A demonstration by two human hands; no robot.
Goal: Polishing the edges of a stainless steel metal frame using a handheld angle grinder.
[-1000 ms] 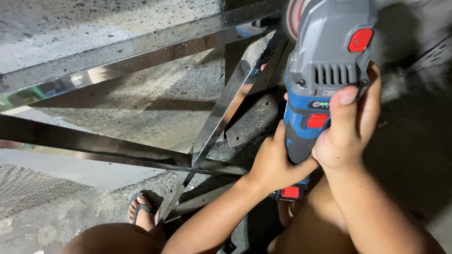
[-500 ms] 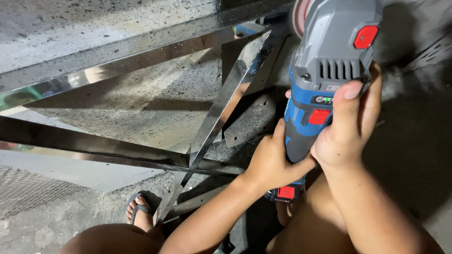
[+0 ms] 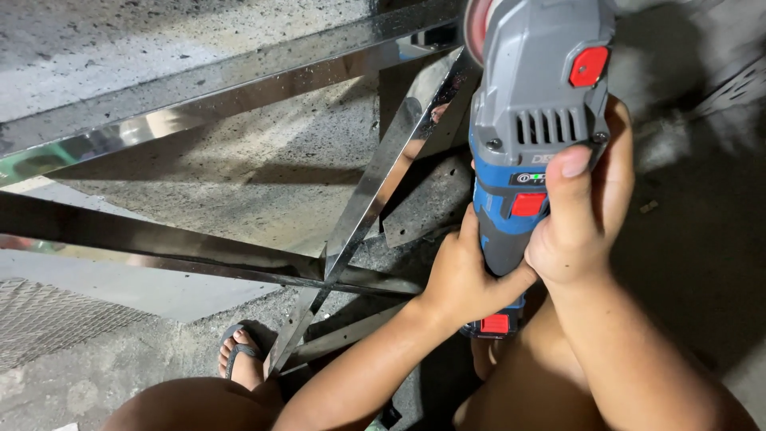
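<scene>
Polished steel frame (image 3: 363, 199) ahead of my hands | both hands, left hand (image 3: 463, 275) and right hand (image 3: 578, 215), clamped on cordless grinder (image 3: 535, 120) | disc at top joint, finish unclear

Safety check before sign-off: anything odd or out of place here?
Yes. Both bare hands, left and right, grip the grinder with no gloves. A foot in an open sandal sits right beside the steel frame. Nothing looks spilled or broken.
</scene>
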